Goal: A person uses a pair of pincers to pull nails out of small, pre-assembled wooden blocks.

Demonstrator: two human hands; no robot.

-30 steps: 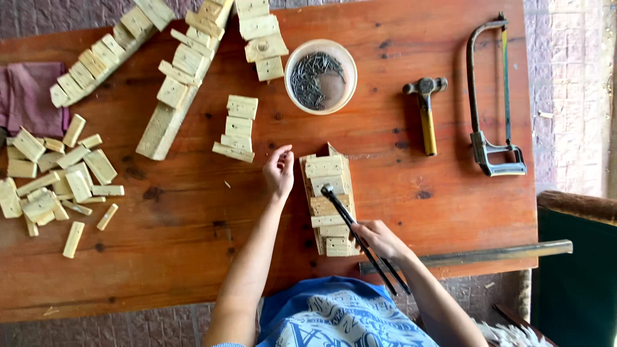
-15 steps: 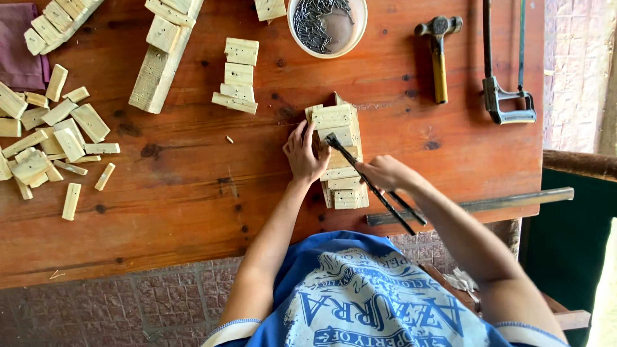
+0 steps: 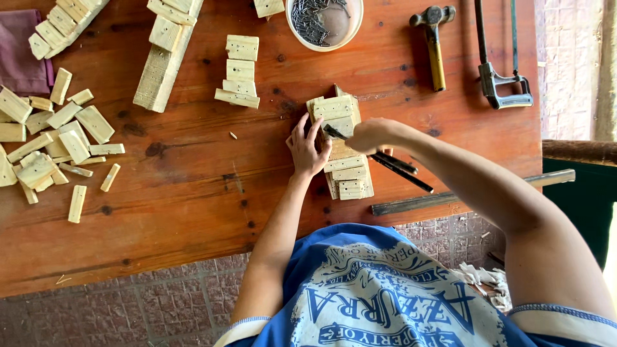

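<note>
My left hand (image 3: 307, 148) lies flat with spread fingers against the left side of a small wooden assembly (image 3: 342, 146) made of pale blocks nailed across a strip. My right hand (image 3: 371, 135) is closed around dark pliers (image 3: 385, 162), whose jaws rest on the assembly's middle and whose handles stick out to the right. Both hands are at the table's near edge, above my blue printed shirt.
On the brown wooden table (image 3: 193, 212) lie a white bowl of nails (image 3: 323, 22), a hammer (image 3: 434, 45), a hacksaw (image 3: 498, 64), a short stack of blocks (image 3: 239, 71), a long block strip (image 3: 167, 54), several loose offcuts (image 3: 58, 141) and a purple cloth (image 3: 19, 54). A wooden rail (image 3: 475, 193) runs along the right edge.
The view has shifted up and closer. My left hand slid down to the assembly's left side, and my right hand moved the pliers up onto its middle.
</note>
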